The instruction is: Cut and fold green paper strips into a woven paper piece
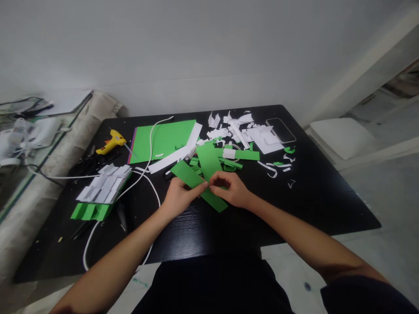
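Note:
Two flat green strips cross each other over the middle of the table. One green paper strip (217,203) slants down to the right, and my left hand (181,194) pinches it between thumb and fingers. The other green paper strip (208,158) points away from me, its near end at the crossing. My right hand (231,188) is closed in a pinch at that crossing, fingertips close to my left thumb. Which strip the right fingertips grip is partly hidden. Under and behind the strips lie green offcuts (234,165) and a longer green strip with a white patch (247,155).
Green sheets (170,136) lie at the back left beside a yellow glue gun (113,141). A white cable (151,148) loops across the left side. Folded white and green paper pieces (104,185) sit at left. White scraps (235,124) and a phone (280,130) lie at the back right.

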{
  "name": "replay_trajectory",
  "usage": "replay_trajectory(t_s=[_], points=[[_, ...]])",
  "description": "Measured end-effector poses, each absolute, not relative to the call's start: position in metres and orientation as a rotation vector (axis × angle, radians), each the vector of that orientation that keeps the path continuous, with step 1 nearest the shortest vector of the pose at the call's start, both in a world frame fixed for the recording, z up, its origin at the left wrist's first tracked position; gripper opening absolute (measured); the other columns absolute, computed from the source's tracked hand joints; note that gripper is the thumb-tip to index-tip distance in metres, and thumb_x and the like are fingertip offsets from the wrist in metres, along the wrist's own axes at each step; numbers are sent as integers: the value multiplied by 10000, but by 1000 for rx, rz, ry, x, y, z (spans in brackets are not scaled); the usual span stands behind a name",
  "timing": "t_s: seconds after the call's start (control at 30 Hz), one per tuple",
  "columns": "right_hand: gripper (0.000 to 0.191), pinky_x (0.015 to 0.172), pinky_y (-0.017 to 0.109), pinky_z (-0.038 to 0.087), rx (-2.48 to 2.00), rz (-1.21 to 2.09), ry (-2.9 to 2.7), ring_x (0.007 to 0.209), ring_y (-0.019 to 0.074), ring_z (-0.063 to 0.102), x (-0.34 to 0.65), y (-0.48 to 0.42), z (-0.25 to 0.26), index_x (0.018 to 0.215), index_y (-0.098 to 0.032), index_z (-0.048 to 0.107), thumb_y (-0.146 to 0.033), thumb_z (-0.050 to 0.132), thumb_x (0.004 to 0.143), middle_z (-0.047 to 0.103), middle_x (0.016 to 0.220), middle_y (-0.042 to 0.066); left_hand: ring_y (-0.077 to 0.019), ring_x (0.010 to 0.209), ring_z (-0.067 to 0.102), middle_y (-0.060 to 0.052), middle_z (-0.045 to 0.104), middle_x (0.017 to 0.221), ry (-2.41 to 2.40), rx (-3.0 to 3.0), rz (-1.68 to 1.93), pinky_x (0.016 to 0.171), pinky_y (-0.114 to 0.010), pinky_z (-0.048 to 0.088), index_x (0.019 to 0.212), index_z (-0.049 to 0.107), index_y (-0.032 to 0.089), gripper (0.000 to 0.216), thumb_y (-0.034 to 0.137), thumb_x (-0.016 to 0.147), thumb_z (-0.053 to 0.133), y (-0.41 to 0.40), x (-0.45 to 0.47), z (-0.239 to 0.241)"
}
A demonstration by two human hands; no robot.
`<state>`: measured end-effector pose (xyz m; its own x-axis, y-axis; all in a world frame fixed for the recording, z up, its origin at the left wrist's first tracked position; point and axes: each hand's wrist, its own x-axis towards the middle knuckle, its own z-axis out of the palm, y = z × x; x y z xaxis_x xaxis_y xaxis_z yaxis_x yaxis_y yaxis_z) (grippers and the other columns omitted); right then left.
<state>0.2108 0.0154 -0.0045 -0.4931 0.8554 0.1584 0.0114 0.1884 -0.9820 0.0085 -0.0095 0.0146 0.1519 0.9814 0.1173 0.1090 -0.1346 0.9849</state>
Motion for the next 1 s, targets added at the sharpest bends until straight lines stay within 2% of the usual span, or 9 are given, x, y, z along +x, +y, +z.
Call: replay_trajectory(t_s=[0.17, 0.27, 0.5, 0.63, 0.73, 0.8, 1.0], points=[[114, 680, 287, 511, -866, 1394, -1729, 692, 152, 605, 211, 16, -2, 801, -189, 674, -283, 734, 823, 668, 758, 9, -206, 657, 733, -56, 812, 749, 1224, 1383, 1236, 659, -320, 612, 750, 820, 178, 117, 295, 758, 835, -6, 3, 17], [127, 662, 285, 510, -885, 1411, -1723, 671, 150, 600, 212, 17, -2, 780, -192, 668, -294, 738, 810, 667, 742, 8, -230, 684, 748, -56, 812, 756, 1348, 1297, 1348, 684, -342, 624, 744, 816, 174, 155, 318, 711, 864, 2, -10, 19], [126, 607, 263, 457, -870, 1463, -1701, 614, 129, 563, 217, 23, -2, 736, -186, 647, -256, 744, 777, 628, 683, -11, -196, 721, 734, -50, 810, 839, 1354, 1012, 1660, 688, -288, 602, 775, 800, 157, 176, 284, 683, 881, 23, -33, 14], [174, 625, 281, 483, -876, 1502, -1569, 641, 150, 592, 216, 23, -1, 810, -185, 671, -342, 741, 838, 640, 704, -1, -197, 673, 719, -55, 807, 807, 1333, 1057, 1519, 645, -295, 587, 786, 803, 148, 208, 316, 699, 888, 16, -24, 13], [216, 643, 284, 486, -904, 1444, -1637, 684, 158, 607, 212, 19, 0, 888, -179, 728, -391, 761, 861, 695, 784, 25, -186, 579, 677, -45, 761, 680, 1300, 1150, 1344, 585, -298, 560, 730, 784, 146, 246, 372, 748, 879, 7, -13, 16], [209, 627, 279, 466, -929, 1379, -1708, 674, 154, 591, 210, 16, 0, 875, -181, 741, -390, 753, 877, 701, 776, 24, -173, 548, 651, -39, 734, 635, 1248, 1196, 1270, 570, -294, 548, 683, 765, 156, 274, 395, 775, 862, 2, -6, 18], [192, 606, 271, 445, -917, 1297, -1773, 640, 144, 569, 209, 15, -2, 842, -183, 749, -356, 704, 909, 697, 735, 16, -166, 556, 629, -26, 699, 624, 1114, 1270, 1112, 565, -289, 524, 703, 771, 176, 220, 359, 773, 871, -3, 4, 22]])
